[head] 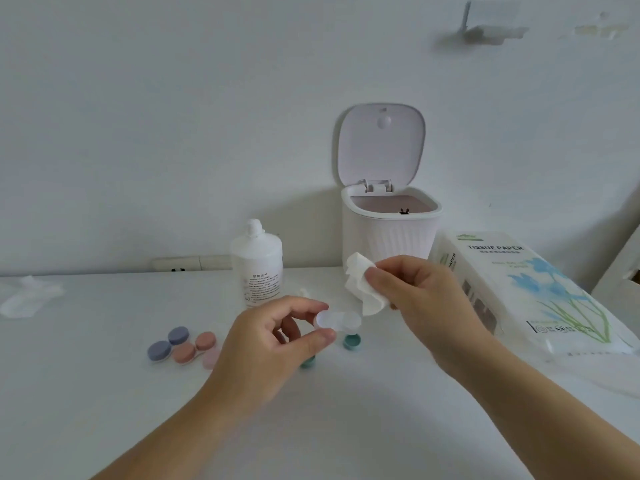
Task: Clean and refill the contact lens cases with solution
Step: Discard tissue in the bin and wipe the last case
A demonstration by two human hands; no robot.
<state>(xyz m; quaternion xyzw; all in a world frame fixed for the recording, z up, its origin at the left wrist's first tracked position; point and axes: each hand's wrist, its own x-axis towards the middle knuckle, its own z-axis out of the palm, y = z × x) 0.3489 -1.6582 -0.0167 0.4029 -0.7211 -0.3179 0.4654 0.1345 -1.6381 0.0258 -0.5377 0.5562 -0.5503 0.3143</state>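
A clear lens case (337, 321) is pinched between thumb and fingers of the left hand (273, 344), held above the table (104, 393) in front of the solution bottle (258, 265). A folded tissue (363, 285) is gripped by the right hand (422, 292) — just right of the bottle, touching the case's far end. Two teal caps (352, 341) lie in front of the bottle — the left one partly hidden.

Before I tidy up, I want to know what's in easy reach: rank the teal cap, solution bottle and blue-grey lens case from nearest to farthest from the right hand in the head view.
1. Teal cap, just below-left of the right hand.
2. Solution bottle, farther left, by the wall.
3. Blue-grey lens case, far left.
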